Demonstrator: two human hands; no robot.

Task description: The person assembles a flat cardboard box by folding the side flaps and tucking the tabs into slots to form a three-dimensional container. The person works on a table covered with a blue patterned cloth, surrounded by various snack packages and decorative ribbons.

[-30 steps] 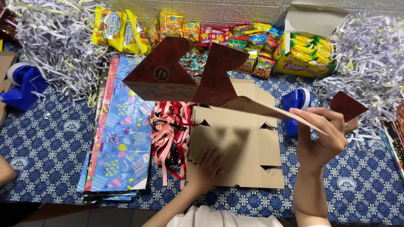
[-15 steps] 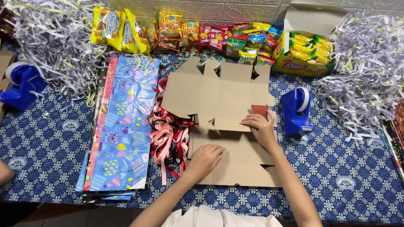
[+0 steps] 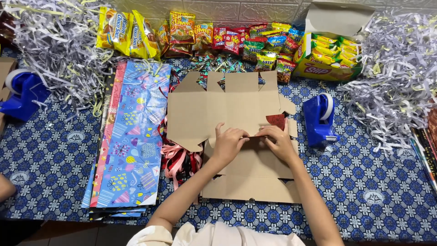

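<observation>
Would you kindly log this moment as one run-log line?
left hand: pressing flat cardboard box blank | right hand: on same blank | blue tape dispenser: right of blank

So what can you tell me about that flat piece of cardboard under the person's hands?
The cardboard box blank is plain brown, unfolded, with cut flaps and notches along its edges. It lies flat on more cardboard sheets, overlapping pink ribbons, on the blue patterned tablecloth. A dark red inner face shows at one folded corner. The left hand and right hand press its near edge.

My desk [image 3: 364, 182], covered with a blue patterned cloth, stands against a pale embossed tiled wall [image 3: 255, 9] under even light; dark floor [image 3: 54, 232] below.
</observation>
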